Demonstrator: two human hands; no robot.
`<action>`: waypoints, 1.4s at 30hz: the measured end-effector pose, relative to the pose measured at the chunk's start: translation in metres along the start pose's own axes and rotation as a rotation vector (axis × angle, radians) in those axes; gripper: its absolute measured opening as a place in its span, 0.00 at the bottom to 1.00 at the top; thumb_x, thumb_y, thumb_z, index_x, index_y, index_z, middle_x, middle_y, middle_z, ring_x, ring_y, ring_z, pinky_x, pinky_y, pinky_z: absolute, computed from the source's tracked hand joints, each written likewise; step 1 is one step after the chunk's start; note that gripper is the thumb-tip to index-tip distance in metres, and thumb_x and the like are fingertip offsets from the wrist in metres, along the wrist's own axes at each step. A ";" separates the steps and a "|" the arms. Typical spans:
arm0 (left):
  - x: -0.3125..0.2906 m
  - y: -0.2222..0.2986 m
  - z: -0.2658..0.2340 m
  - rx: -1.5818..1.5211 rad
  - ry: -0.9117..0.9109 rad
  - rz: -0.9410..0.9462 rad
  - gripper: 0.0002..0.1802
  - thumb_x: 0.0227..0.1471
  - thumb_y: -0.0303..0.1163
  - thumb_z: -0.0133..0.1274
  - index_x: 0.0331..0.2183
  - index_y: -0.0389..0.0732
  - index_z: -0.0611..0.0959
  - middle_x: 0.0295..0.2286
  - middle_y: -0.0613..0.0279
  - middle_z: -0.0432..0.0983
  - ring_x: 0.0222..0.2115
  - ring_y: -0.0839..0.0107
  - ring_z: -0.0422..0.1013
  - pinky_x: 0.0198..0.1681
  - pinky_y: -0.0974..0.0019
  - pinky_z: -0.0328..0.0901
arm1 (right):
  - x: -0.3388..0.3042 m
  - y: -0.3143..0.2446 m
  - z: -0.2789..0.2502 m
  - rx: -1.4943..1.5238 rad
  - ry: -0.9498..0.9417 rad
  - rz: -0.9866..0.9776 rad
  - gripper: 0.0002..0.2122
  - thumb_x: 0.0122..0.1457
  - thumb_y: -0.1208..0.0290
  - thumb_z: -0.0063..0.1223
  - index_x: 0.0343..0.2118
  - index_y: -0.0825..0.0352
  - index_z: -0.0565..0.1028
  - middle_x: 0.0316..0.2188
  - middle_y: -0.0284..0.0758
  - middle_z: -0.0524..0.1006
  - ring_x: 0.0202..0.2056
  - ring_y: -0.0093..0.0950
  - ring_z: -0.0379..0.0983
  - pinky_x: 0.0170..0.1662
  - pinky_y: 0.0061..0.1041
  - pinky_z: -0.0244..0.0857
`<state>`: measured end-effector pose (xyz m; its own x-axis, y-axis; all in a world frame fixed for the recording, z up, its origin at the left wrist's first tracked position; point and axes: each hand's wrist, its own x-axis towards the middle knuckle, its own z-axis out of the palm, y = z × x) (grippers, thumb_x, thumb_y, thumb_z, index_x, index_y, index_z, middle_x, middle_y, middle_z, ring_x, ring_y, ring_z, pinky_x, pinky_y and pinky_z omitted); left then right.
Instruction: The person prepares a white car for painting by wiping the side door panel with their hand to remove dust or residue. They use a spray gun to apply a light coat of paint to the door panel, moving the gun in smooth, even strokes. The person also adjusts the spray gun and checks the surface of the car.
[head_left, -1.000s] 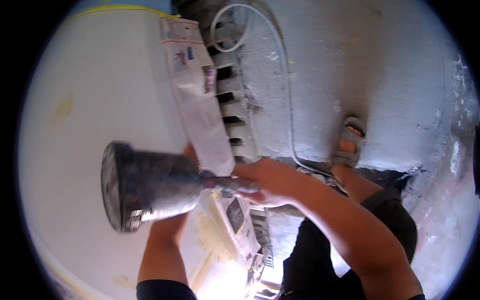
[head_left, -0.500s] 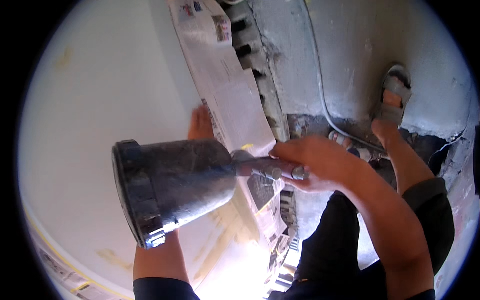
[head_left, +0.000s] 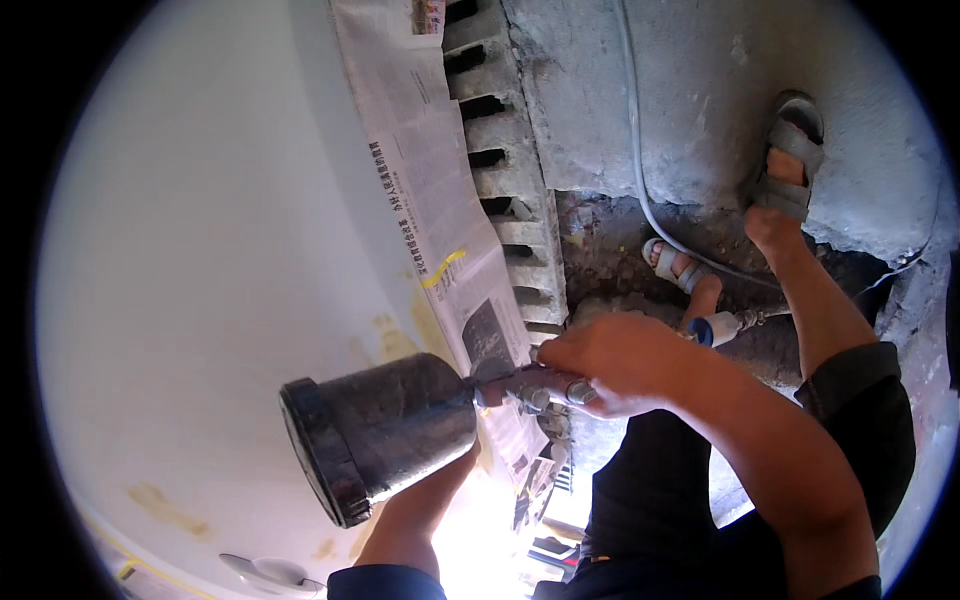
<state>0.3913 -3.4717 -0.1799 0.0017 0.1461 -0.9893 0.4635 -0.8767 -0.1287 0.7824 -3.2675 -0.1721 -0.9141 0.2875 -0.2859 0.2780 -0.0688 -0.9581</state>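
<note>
Black spray-gun cup [head_left: 385,430] in right hand [head_left: 610,362], beside white panel [head_left: 210,260].

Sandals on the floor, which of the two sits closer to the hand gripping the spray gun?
The lower sandal, beside the grey hose, lies just above the right hand. The other sandal sits farther up and to the right.

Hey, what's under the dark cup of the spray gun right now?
Under the dark cup the left forearm passes up behind it, over the white panel. The left hand is hidden by the cup. The right hand grips the gun body beside it.
</note>
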 end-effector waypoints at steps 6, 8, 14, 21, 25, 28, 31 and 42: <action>-0.003 -0.081 -0.040 -0.160 0.415 -0.257 0.42 0.48 0.47 0.53 0.57 0.29 0.65 0.60 0.49 0.56 0.63 0.53 0.47 0.67 0.52 0.35 | -0.003 -0.018 0.013 -0.112 0.060 -0.071 0.17 0.47 0.69 0.60 0.41 0.57 0.70 0.27 0.34 0.75 0.31 0.39 0.76 0.31 0.39 0.69; 0.035 -0.160 -0.130 -0.046 0.556 -0.271 0.38 0.48 0.40 0.50 0.57 0.29 0.64 0.59 0.48 0.57 0.62 0.52 0.49 0.64 0.53 0.42 | -0.010 -0.007 0.011 -0.088 0.236 -0.054 0.16 0.48 0.69 0.60 0.41 0.58 0.71 0.28 0.35 0.76 0.29 0.40 0.76 0.30 0.38 0.69; 0.058 -0.164 -0.063 0.104 0.668 -0.657 0.40 0.44 0.39 0.54 0.56 0.30 0.65 0.59 0.51 0.59 0.63 0.55 0.48 0.66 0.49 0.40 | -0.011 -0.017 0.015 -0.053 0.345 -0.227 0.11 0.50 0.68 0.57 0.35 0.59 0.69 0.26 0.34 0.74 0.27 0.41 0.76 0.29 0.38 0.70; -0.023 -0.008 -0.021 0.018 0.089 -0.059 0.40 0.44 0.39 0.54 0.57 0.31 0.65 0.60 0.53 0.57 0.63 0.57 0.47 0.66 0.50 0.38 | -0.030 -0.030 0.025 -0.065 0.233 -0.119 0.12 0.47 0.69 0.58 0.36 0.58 0.71 0.28 0.35 0.76 0.30 0.40 0.76 0.32 0.39 0.69; -0.063 -0.031 -0.012 -0.057 0.169 -0.091 0.41 0.44 0.39 0.54 0.58 0.32 0.64 0.60 0.53 0.57 0.63 0.57 0.47 0.66 0.50 0.37 | -0.029 -0.060 0.021 -0.127 0.159 -0.177 0.16 0.45 0.69 0.59 0.40 0.57 0.72 0.31 0.34 0.77 0.31 0.41 0.76 0.32 0.39 0.69; -0.057 -0.171 -0.121 -0.238 0.507 -0.162 0.43 0.44 0.40 0.53 0.60 0.35 0.60 0.61 0.56 0.54 0.64 0.59 0.45 0.67 0.50 0.36 | -0.037 -0.063 0.012 -0.119 0.306 -0.162 0.17 0.46 0.68 0.59 0.42 0.58 0.72 0.31 0.35 0.77 0.30 0.42 0.76 0.31 0.39 0.69; -0.085 -0.275 -0.246 0.196 0.413 -0.599 0.44 0.53 0.57 0.44 0.63 0.40 0.56 0.64 0.61 0.48 0.65 0.65 0.41 0.67 0.52 0.33 | -0.044 -0.085 0.007 -0.080 0.382 -0.271 0.16 0.48 0.68 0.58 0.42 0.60 0.72 0.30 0.37 0.77 0.30 0.43 0.75 0.30 0.40 0.69; -0.069 -0.043 -0.029 0.040 0.145 -0.122 0.39 0.55 0.48 0.46 0.61 0.37 0.59 0.61 0.52 0.52 0.64 0.58 0.44 0.67 0.55 0.37 | -0.058 -0.077 0.016 -0.050 0.307 -0.210 0.19 0.44 0.69 0.60 0.42 0.59 0.71 0.32 0.36 0.76 0.31 0.41 0.76 0.32 0.39 0.69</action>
<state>0.3973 -3.4312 -0.1038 0.0769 0.3145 -0.9462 0.4322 -0.8657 -0.2526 0.8090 -3.2942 -0.0825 -0.8241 0.5636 -0.0573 0.1147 0.0670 -0.9911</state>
